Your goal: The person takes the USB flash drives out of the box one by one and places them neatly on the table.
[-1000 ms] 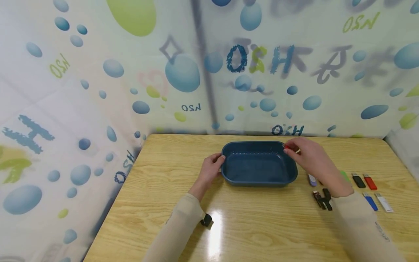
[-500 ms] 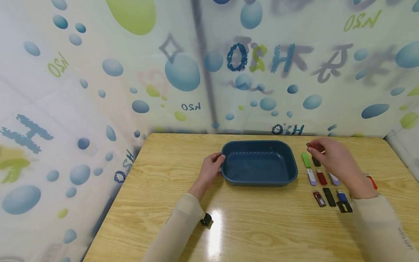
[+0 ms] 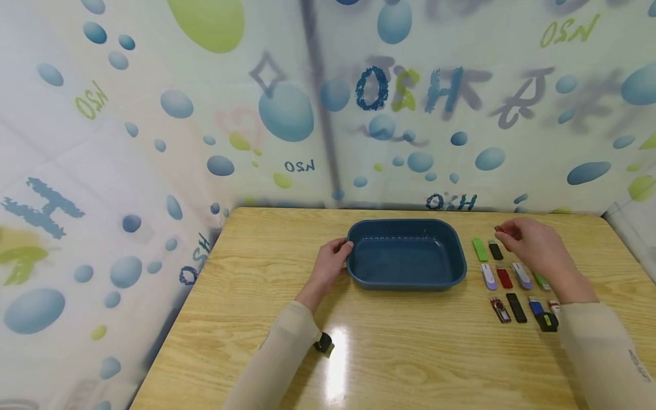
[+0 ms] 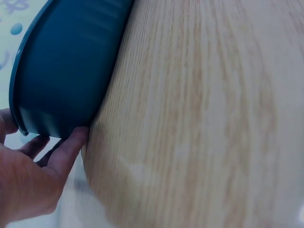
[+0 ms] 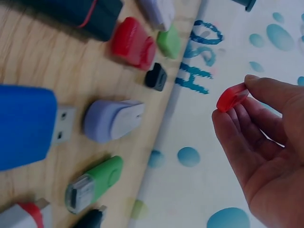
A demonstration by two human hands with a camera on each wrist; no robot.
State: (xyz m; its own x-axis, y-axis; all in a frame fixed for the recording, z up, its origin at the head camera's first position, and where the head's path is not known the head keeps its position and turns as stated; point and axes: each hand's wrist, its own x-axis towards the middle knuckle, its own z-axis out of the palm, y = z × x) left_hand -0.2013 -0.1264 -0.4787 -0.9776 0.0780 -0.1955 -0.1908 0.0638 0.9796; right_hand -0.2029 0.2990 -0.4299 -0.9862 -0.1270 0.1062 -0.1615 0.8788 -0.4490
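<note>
A dark blue rectangular tray stands on the wooden table, and nothing shows inside it. My left hand grips its left rim, with the thumb over the edge. In the left wrist view the fingers lie against the tray's outer wall. My right hand hovers right of the tray and pinches a small red USB stick between thumb and fingers. The right wrist view shows that red stick held in the fingertips above the table.
Several USB sticks lie in rows right of the tray: green, black, lilac, red, blue. The right wrist view shows a blue stick and a lilac one. Printed curtains close in the table's back and sides.
My right hand has carried the red stick from the tray's right rim rightward to above the rows of sticks. The left hand has stayed on the tray.
</note>
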